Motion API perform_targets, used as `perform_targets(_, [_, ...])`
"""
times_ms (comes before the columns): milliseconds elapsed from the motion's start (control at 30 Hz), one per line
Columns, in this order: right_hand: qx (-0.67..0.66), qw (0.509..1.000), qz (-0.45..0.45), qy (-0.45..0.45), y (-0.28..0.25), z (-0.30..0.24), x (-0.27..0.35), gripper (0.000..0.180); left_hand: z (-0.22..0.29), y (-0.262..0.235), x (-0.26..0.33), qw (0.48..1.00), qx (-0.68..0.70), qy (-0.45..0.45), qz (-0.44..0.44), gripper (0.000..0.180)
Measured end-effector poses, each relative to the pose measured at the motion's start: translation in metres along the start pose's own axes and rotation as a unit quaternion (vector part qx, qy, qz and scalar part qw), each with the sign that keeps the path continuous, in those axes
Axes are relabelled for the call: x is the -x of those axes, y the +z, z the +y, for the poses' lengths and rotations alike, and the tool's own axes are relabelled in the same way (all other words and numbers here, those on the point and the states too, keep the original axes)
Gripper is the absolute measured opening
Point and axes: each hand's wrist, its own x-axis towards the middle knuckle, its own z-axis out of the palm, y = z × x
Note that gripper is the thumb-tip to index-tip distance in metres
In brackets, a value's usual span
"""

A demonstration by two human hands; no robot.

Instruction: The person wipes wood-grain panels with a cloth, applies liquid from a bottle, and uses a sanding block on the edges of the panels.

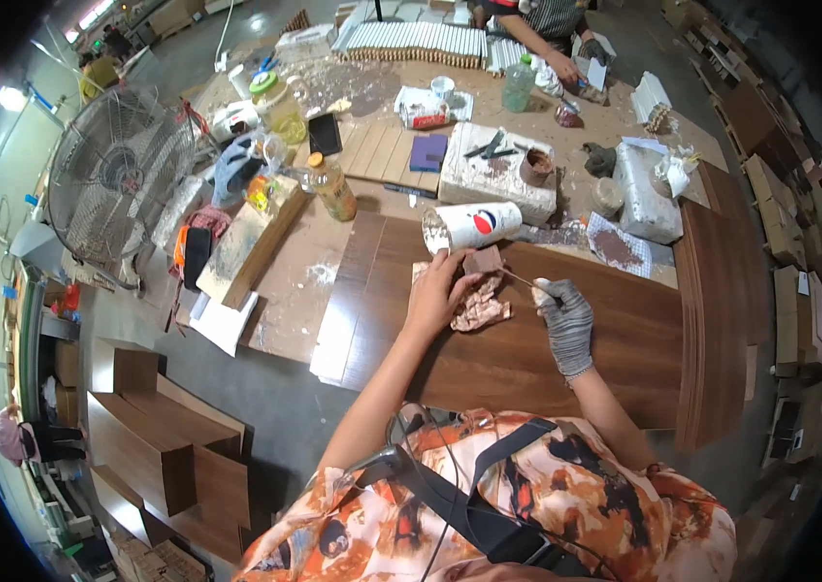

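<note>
My left hand (437,296) is bare and closed on a small square piece smeared with pinkish-brown paste (484,260). Under it lies a crumpled, brown-stained cloth or paper (481,308). In a grey knitted glove, my right hand (566,327) pinches a thin stick-like tool (520,278), its tip pointing toward the square piece. I cannot make out the tool's exact kind. Both hands are over dark brown wood-grain boards (615,339). Just beyond them, a white cup with a red and blue round mark (477,225) lies on its side, paste crusted at its mouth.
A paste-smeared white block (474,189) bears a brown tub (536,167) and dark blades. A bottle of yellowish liquid (330,187) stands left of the boards. Stacked brown panels (712,310) rise at the right. Across the table a co-worker's hand (563,68) works. A fan (120,170) stands left.
</note>
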Motion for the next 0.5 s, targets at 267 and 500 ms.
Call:
perform_targets(267, [-0.24,0.921,0.019,0.307,0.0,0.036,-0.025,0.017,0.001,0.004,0.007,1.0,0.002,0.009,-0.006,0.042])
perform_targets(500, [-0.221,0.937,-0.043,0.267,0.002,0.042,-0.038,0.018,0.003,0.004,0.002,1.0,-0.004,0.007,-0.008,0.04])
